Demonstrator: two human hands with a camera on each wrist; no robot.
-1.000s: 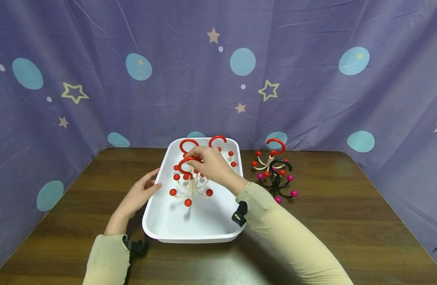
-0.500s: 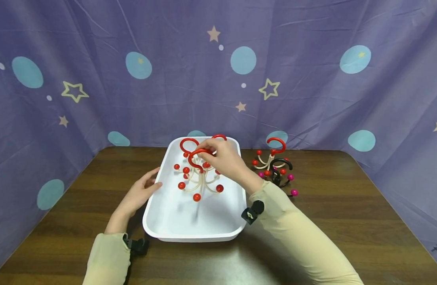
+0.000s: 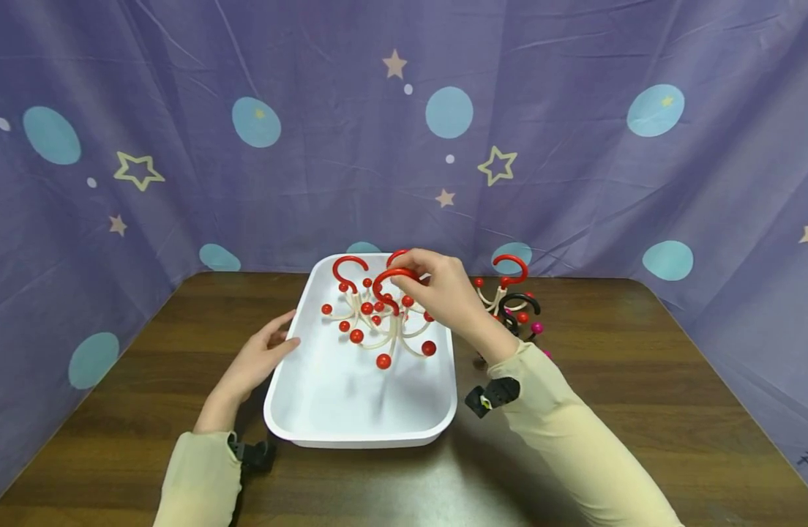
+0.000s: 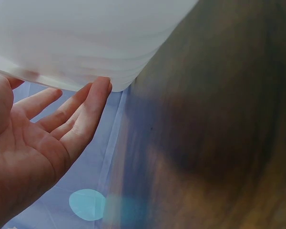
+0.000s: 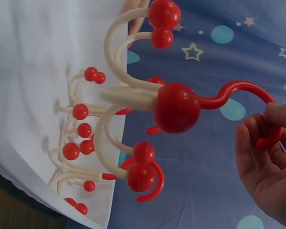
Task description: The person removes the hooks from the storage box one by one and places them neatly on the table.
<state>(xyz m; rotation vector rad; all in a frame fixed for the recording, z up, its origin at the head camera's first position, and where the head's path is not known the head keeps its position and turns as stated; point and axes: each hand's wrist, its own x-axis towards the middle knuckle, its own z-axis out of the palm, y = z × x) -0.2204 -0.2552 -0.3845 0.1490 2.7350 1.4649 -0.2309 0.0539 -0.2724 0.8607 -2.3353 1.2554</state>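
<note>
My right hand (image 3: pixel 440 289) pinches the red hook of a multi-arm hanger (image 3: pixel 396 323) with curved cream arms and red ball tips. In the right wrist view this hanger (image 5: pixel 177 108) hangs from thumb and fingers, its arms over the white tray (image 3: pixel 364 426). Two similar hangers stand inside, one to the left with its red hook (image 3: pixel 338 272) in sight, the other partly hidden behind my right hand. At the tray's left rim my left hand (image 3: pixel 254 364) holds the edge, thumb over the rim. Its fingertips (image 4: pixel 101 86) lie against the outer wall in the left wrist view.
On the brown wooden table (image 3: pixel 615 410), right of the tray, stands another cream hanger with a red hook (image 3: pixel 524 268). In front of it is a black hanger (image 3: pixel 532 301) with pink ball tips, partly behind my right arm. A purple patterned curtain (image 3: pixel 351 190) backs the table.
My right hand has carried the hanger to the right and slightly back over the tray, now covering more of the black hanger. The left hand stays at the rim.
</note>
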